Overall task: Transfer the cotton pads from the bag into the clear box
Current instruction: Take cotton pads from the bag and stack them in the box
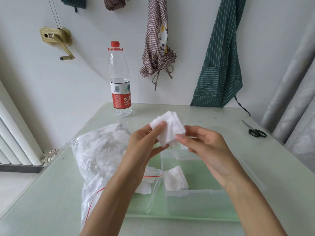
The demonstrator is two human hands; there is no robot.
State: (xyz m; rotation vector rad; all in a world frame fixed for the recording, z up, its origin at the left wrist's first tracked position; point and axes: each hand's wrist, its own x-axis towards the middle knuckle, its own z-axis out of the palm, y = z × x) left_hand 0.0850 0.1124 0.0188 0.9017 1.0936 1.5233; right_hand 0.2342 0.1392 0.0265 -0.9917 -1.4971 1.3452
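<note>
A clear zip bag [100, 155] with a red seal strip is lying at the left of the counter [281, 167], bulging with white cotton pads — a few are spilling at its mouth. The left hand [144, 147] and right hand [208, 147] are together pinching a small stack of cotton pads [168, 129] above the clear box [196, 200], each grip curling round one side. Inside the box, another stack [175, 179] is leaning in a left compartment.
</note>
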